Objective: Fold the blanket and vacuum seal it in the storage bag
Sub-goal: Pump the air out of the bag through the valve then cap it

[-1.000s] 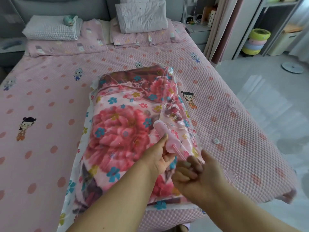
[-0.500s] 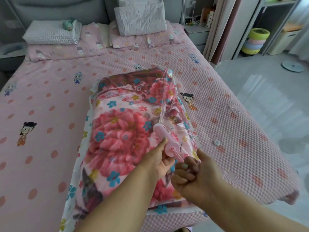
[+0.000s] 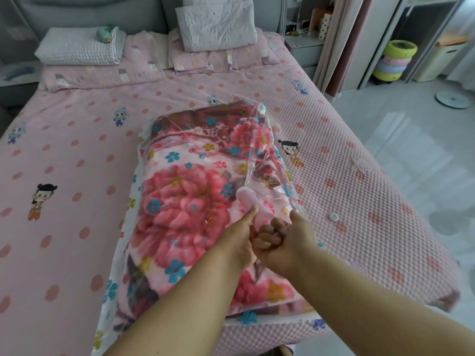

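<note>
Toward the bed's near right corner, a folded floral blanket lies inside a clear storage bag. The left hand grips a pink hand pump's barrel; the right hand, touching it, curls round the handle. The soft, slippery bag is probably best pressed flat beside the pump.

Soft daylight, moderately bright, comes from about 3 o'clock; floor shows pale glare patches there. Headboard at 11 o'clock sits dimmer, greyish. Shadows weak, faint under the forearms. Clear storage bag throws small shiny highlights along its creases. Wide-angle bending at the edges: shelf at 1 o'clock leans. Mild softness overall, corners blurrier, bed smeared at 4 o'clock.
</note>
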`<state>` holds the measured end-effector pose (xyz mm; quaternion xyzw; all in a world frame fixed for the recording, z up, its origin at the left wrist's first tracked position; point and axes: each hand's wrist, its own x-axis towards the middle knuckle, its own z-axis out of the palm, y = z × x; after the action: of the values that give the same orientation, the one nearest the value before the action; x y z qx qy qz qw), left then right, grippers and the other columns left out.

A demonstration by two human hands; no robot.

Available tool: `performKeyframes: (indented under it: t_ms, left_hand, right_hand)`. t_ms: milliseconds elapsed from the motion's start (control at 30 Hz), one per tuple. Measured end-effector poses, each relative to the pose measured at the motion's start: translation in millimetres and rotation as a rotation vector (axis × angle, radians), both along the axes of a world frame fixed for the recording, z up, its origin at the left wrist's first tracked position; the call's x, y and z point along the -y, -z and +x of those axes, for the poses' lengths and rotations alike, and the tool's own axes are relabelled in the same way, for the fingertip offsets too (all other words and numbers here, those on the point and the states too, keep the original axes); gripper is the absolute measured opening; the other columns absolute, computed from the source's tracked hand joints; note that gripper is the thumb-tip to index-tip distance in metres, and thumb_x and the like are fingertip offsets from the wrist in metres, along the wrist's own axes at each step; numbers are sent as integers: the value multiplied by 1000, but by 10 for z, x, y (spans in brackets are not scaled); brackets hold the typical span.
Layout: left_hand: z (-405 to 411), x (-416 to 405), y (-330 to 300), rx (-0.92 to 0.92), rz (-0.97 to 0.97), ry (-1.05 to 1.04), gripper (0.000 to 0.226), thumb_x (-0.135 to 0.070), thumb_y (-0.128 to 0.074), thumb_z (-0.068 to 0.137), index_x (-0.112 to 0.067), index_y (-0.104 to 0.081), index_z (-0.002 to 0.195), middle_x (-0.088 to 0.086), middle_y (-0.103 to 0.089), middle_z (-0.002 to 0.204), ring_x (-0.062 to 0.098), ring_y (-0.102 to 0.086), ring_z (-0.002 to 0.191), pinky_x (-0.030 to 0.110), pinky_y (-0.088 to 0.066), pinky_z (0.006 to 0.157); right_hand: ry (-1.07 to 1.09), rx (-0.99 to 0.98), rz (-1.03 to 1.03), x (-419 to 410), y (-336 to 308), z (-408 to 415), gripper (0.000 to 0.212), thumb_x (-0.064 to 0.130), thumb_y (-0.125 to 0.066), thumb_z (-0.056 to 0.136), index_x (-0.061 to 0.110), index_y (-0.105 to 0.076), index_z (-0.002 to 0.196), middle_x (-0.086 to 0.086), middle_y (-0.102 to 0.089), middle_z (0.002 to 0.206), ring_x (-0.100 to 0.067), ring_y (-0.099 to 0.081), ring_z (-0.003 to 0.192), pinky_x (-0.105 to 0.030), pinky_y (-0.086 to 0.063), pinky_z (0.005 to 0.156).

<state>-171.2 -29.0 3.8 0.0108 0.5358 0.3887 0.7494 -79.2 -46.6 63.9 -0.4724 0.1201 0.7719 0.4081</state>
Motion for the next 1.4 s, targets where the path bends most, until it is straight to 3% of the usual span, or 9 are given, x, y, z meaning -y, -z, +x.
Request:
performKeyframes:
  t_ms: [133, 267, 467, 700, 933, 1000, 1100, 1267, 1400]
  left_hand:
    - [-12, 39, 2, -6, 1, 15, 49, -48, -58, 90, 0, -61, 85, 8, -64, 53, 14, -60, 39, 15, -46, 36]
    - [-37, 48, 96, -14, 48, -105, 51, -37, -66, 87, 2, -60, 119, 13, -72, 70, 24, -71, 68, 34, -58, 72]
    - [43, 30, -41, 55, 32, 17, 52, -49, -51, 94, 0, -55, 75, 8, -62, 51, 12, -57, 35, 13, -45, 39]
    - [-18, 44, 1, -47, 47, -98, 46, -37, -66, 88, 0, -61, 115, 12, -72, 66, 22, -71, 64, 32, -60, 63]
    - [22, 75, -77, -10, 16, 24, 55, -48, -48, 96, 1, -55, 74, 8, -57, 50, 10, -49, 28, 10, -37, 30]
    - [11, 85, -44, -35, 38, -4, 49, -47, -55, 93, 2, -62, 95, 9, -61, 56, 13, -57, 37, 21, -58, 54]
    - [-21, 45, 34, -67, 40, -107, 52, -37, -66, 88, 0, -59, 124, 14, -70, 79, 23, -69, 74, 40, -55, 89]
    - [30, 35, -5, -28, 4, 6, 50, -51, -57, 90, -1, -62, 85, 7, -64, 59, 12, -60, 39, 14, -44, 36]
    - [13, 53, 3, -39, 17, 3, 50, -48, -58, 91, 3, -61, 91, 9, -65, 58, 14, -62, 41, 15, -46, 36]
  right_hand:
    - [-30, -35, 28, 121, -9, 70, 70, 56, -30, 98, 13, -31, 43, -2, -32, 49, -10, -20, 34, -19, -19, 45]
    - [-63, -71, -6, 412, -192, 247, 67, 52, -35, 96, 13, -30, 42, -1, -30, 50, -9, -19, 33, -19, -20, 39]
    - [6, 1, -24, -87, 18, -2, 68, 57, -28, 97, 14, -31, 46, -3, -32, 47, -11, -22, 32, -18, -19, 47]
    - [-36, -98, 10, 412, -207, 266, 67, 52, -35, 96, 13, -30, 41, -1, -31, 50, -9, -19, 32, -19, -20, 39]
    - [-33, 0, 39, 5, 43, -15, 69, 56, -28, 98, 13, -30, 44, -3, -32, 47, -11, -21, 31, -16, -21, 44]
    - [-67, -51, 61, 229, -75, 109, 68, 53, -30, 98, 13, -31, 43, -3, -32, 49, -10, -21, 33, -17, -21, 44]
    - [-97, -44, 31, 433, -191, 258, 68, 53, -35, 96, 13, -31, 41, -2, -31, 52, -9, -20, 34, -17, -22, 41]
    - [-36, -12, 20, 42, 21, 60, 72, 60, -27, 97, 13, -31, 43, -2, -33, 50, -10, -22, 34, -17, -21, 45]
    - [-41, -55, 35, 158, -9, 115, 67, 56, -29, 97, 14, -30, 45, -1, -31, 50, -9, -20, 35, -18, -19, 45]
